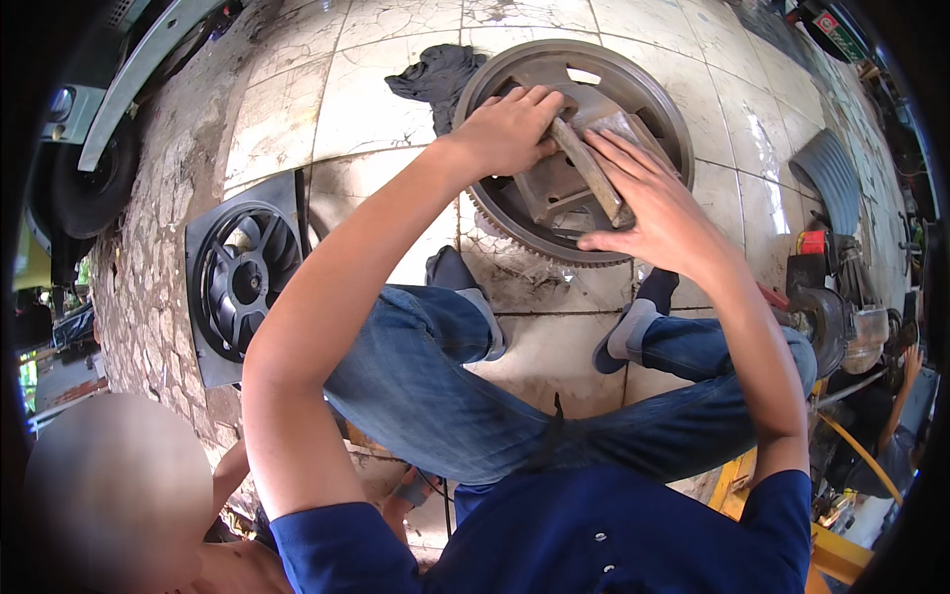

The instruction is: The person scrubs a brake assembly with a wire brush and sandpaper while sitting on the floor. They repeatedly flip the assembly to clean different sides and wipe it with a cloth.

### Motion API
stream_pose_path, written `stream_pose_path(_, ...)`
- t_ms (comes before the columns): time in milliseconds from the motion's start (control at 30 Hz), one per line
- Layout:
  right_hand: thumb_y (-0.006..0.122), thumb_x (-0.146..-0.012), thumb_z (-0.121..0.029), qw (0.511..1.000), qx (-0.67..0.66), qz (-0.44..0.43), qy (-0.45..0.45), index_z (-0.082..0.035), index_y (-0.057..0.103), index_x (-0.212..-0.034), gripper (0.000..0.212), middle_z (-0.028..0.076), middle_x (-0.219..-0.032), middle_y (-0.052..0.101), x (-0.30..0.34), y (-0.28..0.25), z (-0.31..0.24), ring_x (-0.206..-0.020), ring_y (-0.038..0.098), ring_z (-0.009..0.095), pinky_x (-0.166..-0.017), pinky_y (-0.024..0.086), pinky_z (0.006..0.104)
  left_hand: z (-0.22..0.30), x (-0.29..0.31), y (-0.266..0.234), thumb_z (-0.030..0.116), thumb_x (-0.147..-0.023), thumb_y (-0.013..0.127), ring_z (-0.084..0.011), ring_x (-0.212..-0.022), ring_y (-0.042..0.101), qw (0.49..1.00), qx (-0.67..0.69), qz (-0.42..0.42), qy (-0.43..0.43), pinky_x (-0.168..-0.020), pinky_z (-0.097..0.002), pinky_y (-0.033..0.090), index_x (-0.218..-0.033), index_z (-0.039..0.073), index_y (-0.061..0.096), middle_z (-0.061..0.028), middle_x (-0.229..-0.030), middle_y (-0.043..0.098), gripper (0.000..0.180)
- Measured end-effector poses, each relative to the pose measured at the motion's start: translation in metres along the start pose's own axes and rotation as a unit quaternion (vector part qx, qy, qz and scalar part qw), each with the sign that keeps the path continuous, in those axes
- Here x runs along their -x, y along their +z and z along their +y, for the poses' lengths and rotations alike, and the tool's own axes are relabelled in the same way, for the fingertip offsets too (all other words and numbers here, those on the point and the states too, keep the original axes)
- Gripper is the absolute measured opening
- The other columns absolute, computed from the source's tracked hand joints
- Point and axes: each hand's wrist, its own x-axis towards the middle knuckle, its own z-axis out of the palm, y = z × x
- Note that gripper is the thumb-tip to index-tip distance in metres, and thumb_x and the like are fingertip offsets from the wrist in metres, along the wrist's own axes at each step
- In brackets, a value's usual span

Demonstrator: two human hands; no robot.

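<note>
A large round metal flywheel [681, 129] with a toothed edge lies flat on the tiles in front of me. Across its middle is a worn, flat-sided bar [586, 170], beside a grey angular metal piece [554, 183]. My left hand [507, 131] is closed round the bar's far left end, fingers curled over and thumb beneath. Stretched out along the bar's right side, my right hand [653, 213] presses down with fingers flat and thumb spread toward the near rim. What lies under its palm is hidden.
A crumpled black cloth [435, 81] touches the flywheel's left side. A black radiator fan [247, 282] stands left of my legs. A curved ribbed grey sheet [829, 178] and machine parts [821, 287] lie right. Another person [233, 569] is close at lower left.
</note>
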Motion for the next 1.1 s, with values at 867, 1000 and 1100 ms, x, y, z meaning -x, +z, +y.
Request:
stream_pose_path(867, 0.076, -0.077, -0.060, 1.000, -0.014, 0.008, -0.023, 0.004, 0.042, -0.147, 0.100, 0.017, -0.157, 0.038, -0.004, 0.003, 0.009, -0.148, 0.031, 0.033, -0.122, 0.029, 0.0463, 0.002, -0.001, -0.004, 0.025, -0.093, 0.066, -0.0356, -0.128, 0.050, 1.000, 0.019, 0.005, 0.012, -0.103, -0.0496, 0.045, -0.131, 0.002, 0.045, -0.0161, -0.140, 0.050, 0.049)
stream_pose_path(1000, 0.075, -0.078, -0.061, 1.000, -0.016, 0.008, -0.024, 0.004, 0.043, -0.146, 0.100, 0.017, -0.157, 0.038, 0.003, 0.004, 0.005, -0.148, 0.031, 0.032, -0.122, 0.028, 0.0464, 0.003, 0.002, -0.004, 0.024, -0.093, 0.066, -0.0357, -0.129, 0.050, 1.000, 0.020, 0.001, 0.000, -0.104, -0.0491, 0.045, -0.132, 0.003, 0.045, -0.0153, -0.140, 0.049, 0.049)
stream_pose_path(1100, 0.075, -0.077, -0.061, 1.000, -0.013, -0.007, -0.023, 0.004, 0.044, -0.146, 0.100, 0.017, -0.157, 0.039, 0.014, -0.001, 0.000, -0.148, 0.031, 0.032, -0.122, 0.028, 0.0464, 0.002, 0.005, -0.003, 0.023, -0.093, 0.066, -0.0352, -0.132, 0.048, 1.000, 0.014, 0.003, -0.010, -0.105, -0.0487, 0.044, -0.133, 0.004, 0.044, -0.0146, -0.141, 0.049, 0.049)
